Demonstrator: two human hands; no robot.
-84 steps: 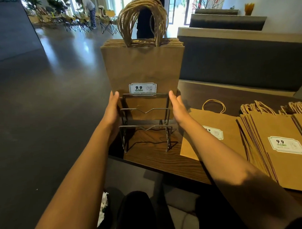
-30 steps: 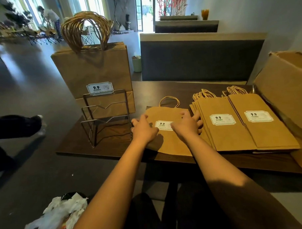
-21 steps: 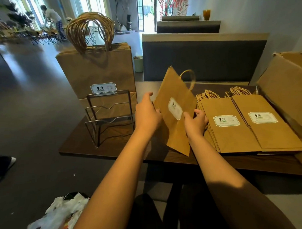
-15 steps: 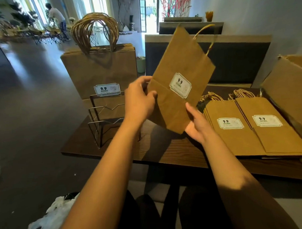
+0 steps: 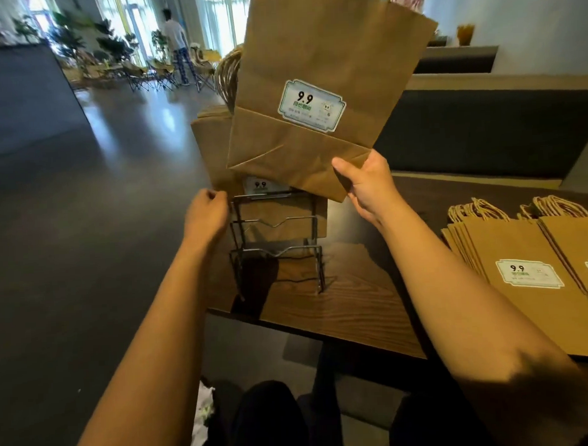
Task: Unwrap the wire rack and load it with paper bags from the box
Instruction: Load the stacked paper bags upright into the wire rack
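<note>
Head view shows one flat paper bag [image 5: 318,88] held up in the air by the right hand [image 5: 368,190], which pinches its lower right corner with thumb in front and fingers behind. Half a second ago the same bag was held by both hands, lower and further to the right; now it has been lifted over the wire rack [image 5: 276,243] and the left hand [image 5: 204,216] has been taken away from it. The left hand is now placed at the left upper corner of the rack, with curled fingers touching the frame; whether the wire is really gripped cannot be told. The rack stands unwrapped on the near left part of the wooden table [image 5: 349,307], and its far tier already carries a bundle of bags [image 5: 213,152] standing upright. The two nearer tiers look free. More bags are lying in flat stacks [image 5: 527,274] at the right. It is judged that the rack is being steadied so that the lifted bag can be lowered into a free tier.
</note>
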